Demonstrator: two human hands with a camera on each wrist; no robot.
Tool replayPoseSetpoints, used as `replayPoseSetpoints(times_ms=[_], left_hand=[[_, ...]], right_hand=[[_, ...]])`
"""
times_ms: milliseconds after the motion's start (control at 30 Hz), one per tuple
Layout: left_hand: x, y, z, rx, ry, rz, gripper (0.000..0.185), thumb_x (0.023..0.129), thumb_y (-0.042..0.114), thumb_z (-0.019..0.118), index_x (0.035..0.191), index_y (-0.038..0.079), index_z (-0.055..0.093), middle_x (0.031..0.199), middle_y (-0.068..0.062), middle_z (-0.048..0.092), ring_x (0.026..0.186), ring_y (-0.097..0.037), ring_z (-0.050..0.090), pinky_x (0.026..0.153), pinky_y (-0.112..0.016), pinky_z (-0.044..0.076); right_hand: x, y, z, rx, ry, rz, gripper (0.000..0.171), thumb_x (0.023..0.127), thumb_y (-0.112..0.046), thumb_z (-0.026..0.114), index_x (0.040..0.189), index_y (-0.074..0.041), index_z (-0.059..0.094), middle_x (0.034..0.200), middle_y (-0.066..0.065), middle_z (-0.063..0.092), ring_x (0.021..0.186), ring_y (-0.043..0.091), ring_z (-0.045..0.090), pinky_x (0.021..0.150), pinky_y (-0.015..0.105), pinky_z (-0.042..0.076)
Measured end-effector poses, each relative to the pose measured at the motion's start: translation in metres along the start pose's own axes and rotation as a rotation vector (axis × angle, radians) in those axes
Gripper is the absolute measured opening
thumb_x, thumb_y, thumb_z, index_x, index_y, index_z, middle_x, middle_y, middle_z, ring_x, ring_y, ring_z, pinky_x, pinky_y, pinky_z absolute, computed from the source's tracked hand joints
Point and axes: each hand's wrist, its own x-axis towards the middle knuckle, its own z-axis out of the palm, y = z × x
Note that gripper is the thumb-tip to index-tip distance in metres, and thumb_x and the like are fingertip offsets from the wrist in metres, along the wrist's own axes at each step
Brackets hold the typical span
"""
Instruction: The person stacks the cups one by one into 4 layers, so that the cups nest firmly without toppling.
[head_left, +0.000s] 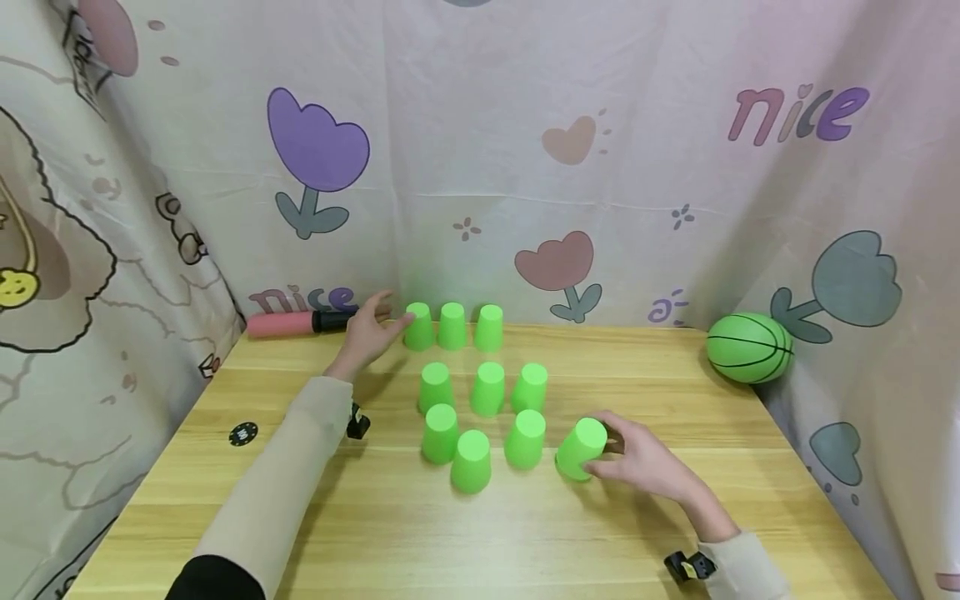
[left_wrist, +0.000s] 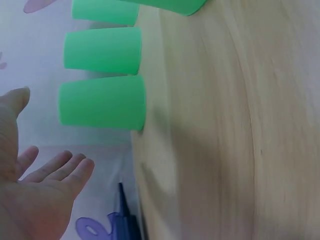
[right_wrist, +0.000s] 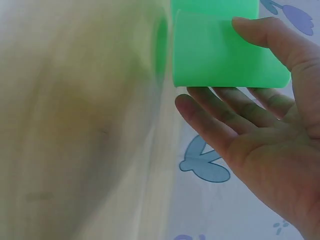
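Observation:
Several green cups stand upside down on the wooden table [head_left: 315, 517], three in the back row. My left hand [head_left: 388, 322] reaches to the back-left cup [head_left: 418, 326]; its fingers are straight and spread. In the left wrist view a small gap shows between that hand [left_wrist: 45, 145] and the cup [left_wrist: 102, 102]. My right hand [head_left: 611, 450] grips the front-right cup [head_left: 581, 448], which is tilted toward the left. The right wrist view shows the thumb [right_wrist: 260, 32] on one side of this cup [right_wrist: 220, 55] and the fingers [right_wrist: 210, 120] on the other.
A green ball [head_left: 750, 347] lies at the table's far right edge. A pink and black rod [head_left: 300, 322] lies at the back left, and a small black disc [head_left: 243, 433] sits near the left edge. Printed cloth walls close in the back and both sides.

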Motion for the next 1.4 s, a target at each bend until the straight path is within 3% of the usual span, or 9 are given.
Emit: replayPoseSetpoints(times_ms=[300, 600, 867, 1167, 1400], left_hand=[[-0.017, 0.013, -0.014, -0.026, 0.007, 0.031, 0.069, 0.101, 0.044, 0.071, 0.155, 0.008, 0.045, 0.146, -0.028, 0.059, 0.137, -0.045, 0.059, 0.112, -0.057, 0.053], [-0.044, 0.027, -0.02, -0.047, -0.083, 0.079, 0.067, 0.103, 0.036, 0.069, 0.158, 0.009, 0.042, 0.145, -0.028, 0.059, 0.135, -0.043, 0.06, 0.118, -0.055, 0.048], [-0.064, 0.029, -0.011, -0.037, -0.155, 0.118, 0.062, 0.103, 0.03, 0.071, 0.155, 0.009, 0.046, 0.143, -0.026, 0.063, 0.131, -0.041, 0.064, 0.113, -0.054, 0.053], [-0.08, 0.026, 0.001, -0.033, -0.198, 0.15, 0.063, 0.101, 0.024, 0.074, 0.155, 0.005, 0.047, 0.141, -0.029, 0.064, 0.129, -0.044, 0.065, 0.111, -0.057, 0.054], [-0.083, 0.018, 0.01, -0.012, -0.223, 0.134, 0.062, 0.1, 0.03, 0.074, 0.153, 0.009, 0.05, 0.138, -0.029, 0.065, 0.125, -0.04, 0.067, 0.11, -0.053, 0.055]], right_hand=[[0.021, -0.013, -0.024, -0.06, 0.128, -0.079, 0.062, 0.085, -0.01, 0.087, 0.139, -0.002, 0.058, 0.121, 0.017, 0.07, 0.1, 0.021, 0.074, 0.087, 0.034, 0.066], [0.056, -0.02, -0.047, -0.098, 0.2, -0.109, 0.057, 0.087, -0.008, 0.084, 0.139, -0.005, 0.06, 0.122, 0.014, 0.069, 0.107, 0.022, 0.069, 0.092, 0.046, 0.065], [0.091, -0.022, -0.053, -0.107, 0.201, -0.048, 0.063, 0.091, -0.015, 0.082, 0.147, -0.008, 0.055, 0.128, 0.016, 0.067, 0.113, 0.036, 0.069, 0.088, 0.032, 0.062], [0.128, -0.017, -0.047, -0.086, 0.225, -0.054, 0.062, 0.092, -0.013, 0.08, 0.148, -0.007, 0.054, 0.132, 0.017, 0.066, 0.121, 0.037, 0.064, 0.1, 0.054, 0.058], [0.157, -0.01, -0.037, -0.066, 0.217, -0.036, 0.063, 0.092, -0.015, 0.079, 0.148, -0.002, 0.052, 0.133, 0.021, 0.066, 0.123, 0.039, 0.063, 0.108, 0.055, 0.053]])
